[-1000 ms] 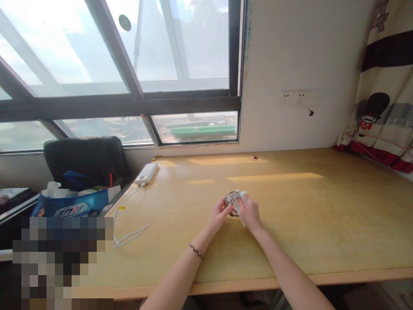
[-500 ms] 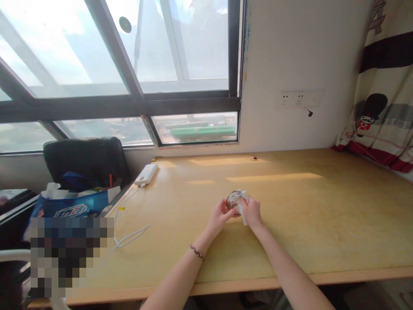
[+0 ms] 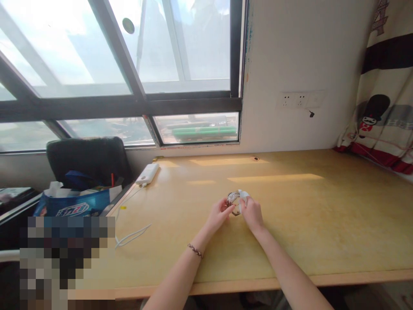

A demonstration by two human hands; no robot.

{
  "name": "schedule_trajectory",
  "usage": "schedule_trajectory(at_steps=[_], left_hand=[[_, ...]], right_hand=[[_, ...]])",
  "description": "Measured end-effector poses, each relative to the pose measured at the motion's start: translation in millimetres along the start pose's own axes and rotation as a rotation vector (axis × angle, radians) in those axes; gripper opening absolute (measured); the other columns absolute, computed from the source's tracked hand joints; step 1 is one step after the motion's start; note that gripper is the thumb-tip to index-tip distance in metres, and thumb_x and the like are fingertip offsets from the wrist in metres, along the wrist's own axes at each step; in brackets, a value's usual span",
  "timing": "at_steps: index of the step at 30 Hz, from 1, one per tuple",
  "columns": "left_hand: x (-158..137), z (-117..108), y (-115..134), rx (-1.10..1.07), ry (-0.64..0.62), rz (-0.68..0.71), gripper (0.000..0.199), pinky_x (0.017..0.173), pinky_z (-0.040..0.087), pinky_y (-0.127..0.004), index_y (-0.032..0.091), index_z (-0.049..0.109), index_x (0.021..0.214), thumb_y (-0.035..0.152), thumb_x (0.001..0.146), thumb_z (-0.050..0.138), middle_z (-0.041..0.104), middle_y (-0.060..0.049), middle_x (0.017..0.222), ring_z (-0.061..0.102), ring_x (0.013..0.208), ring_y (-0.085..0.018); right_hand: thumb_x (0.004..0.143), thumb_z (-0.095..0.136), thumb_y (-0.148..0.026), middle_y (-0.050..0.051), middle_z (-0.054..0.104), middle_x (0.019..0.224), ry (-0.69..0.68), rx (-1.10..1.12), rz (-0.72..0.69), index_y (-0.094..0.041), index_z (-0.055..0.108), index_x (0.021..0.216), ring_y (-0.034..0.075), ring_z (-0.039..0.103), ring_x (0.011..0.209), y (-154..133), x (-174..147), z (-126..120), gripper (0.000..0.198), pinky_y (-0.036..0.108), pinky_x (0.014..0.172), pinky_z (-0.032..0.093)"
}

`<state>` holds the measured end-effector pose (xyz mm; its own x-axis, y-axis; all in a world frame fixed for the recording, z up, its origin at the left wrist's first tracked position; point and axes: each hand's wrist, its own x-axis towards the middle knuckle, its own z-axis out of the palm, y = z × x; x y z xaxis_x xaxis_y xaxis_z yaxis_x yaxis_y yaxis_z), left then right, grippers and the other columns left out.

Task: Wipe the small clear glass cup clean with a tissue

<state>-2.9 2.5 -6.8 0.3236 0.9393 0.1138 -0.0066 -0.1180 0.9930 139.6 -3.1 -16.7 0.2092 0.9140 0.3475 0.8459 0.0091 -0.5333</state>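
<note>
My left hand (image 3: 221, 213) is closed on the left side of a small round openwork object (image 3: 236, 212) with a dark rim and shiny, pale parts. Its exact kind is too small to make out. Pressed against its right side, my right hand (image 3: 252, 212) pinches a white tissue-like piece (image 3: 244, 194), which shows above the fingers. Both hands are close together over the middle of the wooden table (image 3: 309, 224). My fingers hide part of the round object.
A white power bank (image 3: 147, 174) with a white cable (image 3: 134, 236) lies at the table's left side. Beyond that edge are a black chair (image 3: 88, 157) and a blue bag (image 3: 75, 204). A window stands behind, and a patterned curtain (image 3: 387, 107) hangs at the right.
The white piece has shifted up along the round object's right side; its end no longer hangs below my right hand. More of the object's open middle shows. Both hands keep their hold.
</note>
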Motion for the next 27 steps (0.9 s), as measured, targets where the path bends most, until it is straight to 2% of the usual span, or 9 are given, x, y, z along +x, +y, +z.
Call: schedule_trajectory(at_steps=[3,6,9,13,16,20,23,27], left_hand=[[0.1,0.4,1.1,-0.029,-0.021,-0.020,0.031,0.039,0.035,-0.017,0.013,0.049,0.087,0.038,0.070,0.057,0.060,-0.003,0.069,0.044,0.042,-0.004],[-0.8,2.7,-1.6,-0.109,-0.059,-0.022,0.034,0.040,0.037,-0.017,0.014,0.044,0.089,0.035,0.068,0.060,0.061,-0.006,0.081,0.045,0.044,-0.004],[-2.0,9.0,-8.1,-0.189,-0.042,0.022,0.035,0.047,0.043,-0.018,0.016,0.040,0.084,0.030,0.064,0.065,0.057,-0.005,0.091,0.050,0.056,-0.006],[-2.3,18.1,-15.4,-0.262,0.024,0.079,0.041,0.057,0.045,-0.021,0.018,0.037,0.081,0.025,0.058,0.070,0.052,0.000,0.082,0.052,0.067,-0.009],[-2.0,19.4,-15.5,-0.276,0.031,0.143,0.045,0.068,0.046,-0.024,0.018,0.039,0.087,0.023,0.056,0.071,0.052,-0.002,0.088,0.053,0.080,-0.013],[-2.3,11.8,-8.1,-0.084,-0.015,0.086,0.040,0.060,0.044,-0.021,0.017,0.045,0.095,0.028,0.063,0.066,0.055,-0.004,0.086,0.054,0.072,-0.012],[-1.8,4.7,-1.0,0.054,0.016,0.060,0.032,0.059,0.043,-0.022,0.015,0.053,0.095,0.033,0.069,0.059,0.058,-0.005,0.084,0.054,0.071,-0.014],[0.5,3.6,0.1,-0.053,0.029,0.025,0.035,0.060,0.044,-0.024,0.013,0.053,0.093,0.031,0.065,0.063,0.060,-0.006,0.086,0.055,0.072,-0.015]], right_hand=[[0.077,0.043,-0.021,0.008,0.064,0.077,0.048,0.025,-0.081,-0.013,0.056,0.091,0.017,0.059,0.069,-0.4,-2.7,-2.1,0.020,0.022,0.061,0.039],[0.075,0.043,-0.020,0.008,0.063,0.082,0.098,0.081,-0.100,-0.014,0.054,0.094,0.018,0.058,0.075,-2.8,-3.3,-5.1,0.023,0.023,0.065,0.040],[0.077,0.039,-0.023,0.006,0.064,0.076,0.076,0.167,-0.026,-0.016,0.056,0.087,0.017,0.059,0.070,-6.0,-1.4,-5.0,0.020,0.023,0.063,0.040],[0.079,0.038,-0.030,0.006,0.065,0.068,-0.024,0.253,0.103,-0.016,0.061,0.077,0.017,0.059,0.063,-8.3,1.5,0.8,0.027,0.022,0.055,0.040],[0.076,0.042,-0.030,0.008,0.066,0.069,-0.046,0.236,0.147,-0.014,0.062,0.079,0.018,0.060,0.065,-7.2,2.8,4.9,0.026,0.022,0.055,0.040],[0.076,0.044,-0.029,0.007,0.065,0.069,-0.020,0.182,0.170,-0.014,0.061,0.084,0.018,0.059,0.063,-3.1,3.9,4.7,0.024,0.023,0.056,0.040],[0.076,0.043,-0.026,0.006,0.064,0.070,0.019,0.159,0.143,-0.016,0.060,0.084,0.017,0.059,0.064,-1.0,3.7,0.7,0.021,0.023,0.058,0.040],[0.076,0.045,-0.024,0.007,0.062,0.079,0.111,0.163,-0.006,-0.015,0.057,0.088,0.017,0.058,0.072,-0.9,2.0,-5.4,0.019,0.024,0.064,0.039]])
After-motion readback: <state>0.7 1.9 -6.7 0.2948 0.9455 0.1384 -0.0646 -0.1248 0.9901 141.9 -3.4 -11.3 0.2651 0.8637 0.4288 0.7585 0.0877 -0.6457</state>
